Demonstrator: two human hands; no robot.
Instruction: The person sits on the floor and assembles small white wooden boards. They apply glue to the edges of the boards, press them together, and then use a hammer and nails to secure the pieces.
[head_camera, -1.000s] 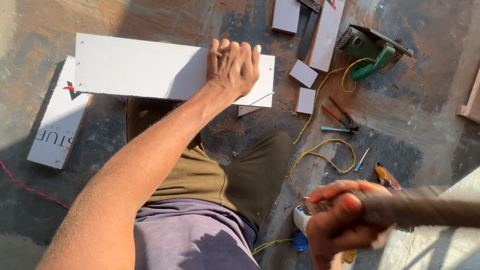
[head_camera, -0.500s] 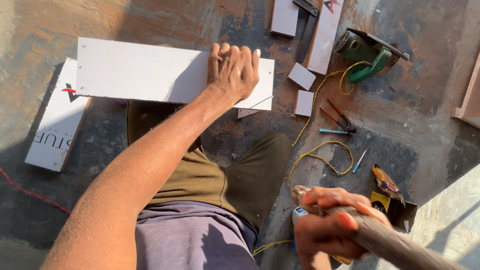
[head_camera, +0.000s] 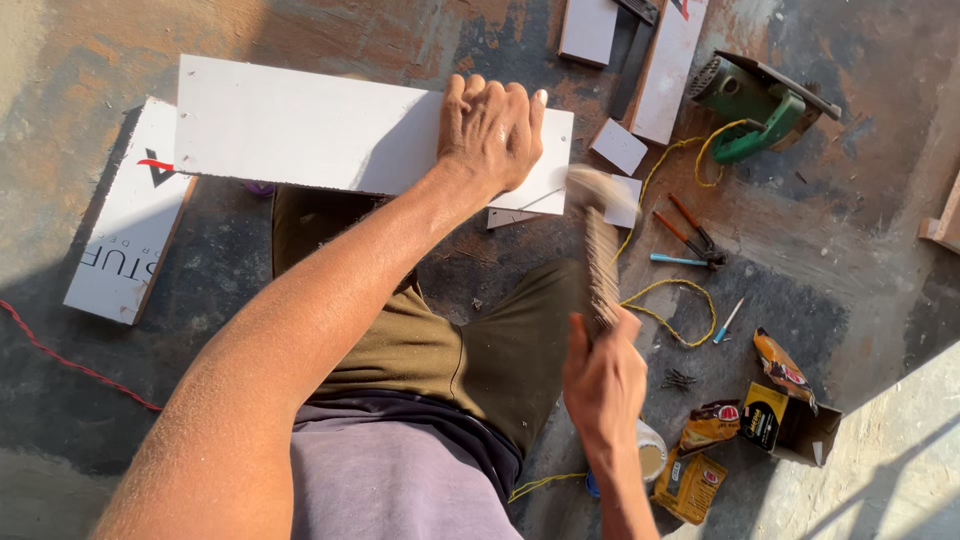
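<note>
Closest in, the right hand (head_camera: 603, 385) rises from the bottom edge of the view, its forearm cut off there. Its grip is closed round the handle of a brush-like tool (head_camera: 598, 250); the tool is blurred, so its head is hard to make out, but it stands nearly upright and reaches to the right end of the white board (head_camera: 300, 130). Just behind the wrist a small round tub (head_camera: 652, 452) is half hidden, and beside it lie a yellow packet (head_camera: 690, 485) and an open carton (head_camera: 790, 425). A little heap of dark nails (head_camera: 679, 379) sits on the floor (head_camera: 860, 260) just beyond.

The left arm stretches long from the lower left corner, across the olive-clad knee, to the board. The left hand (head_camera: 492, 130) lies palm down on the board's right end, fingers together and curled a little over its far edge, pressing rather than clasping.

The board lies flat on the floor, its left end overlapping a second white panel (head_camera: 125, 250). To the right, a yellow cord (head_camera: 672, 300) loops past pliers (head_camera: 690, 230) towards a green power tool (head_camera: 755, 105). Small white offcuts (head_camera: 618, 146) lie near the far edge.
</note>
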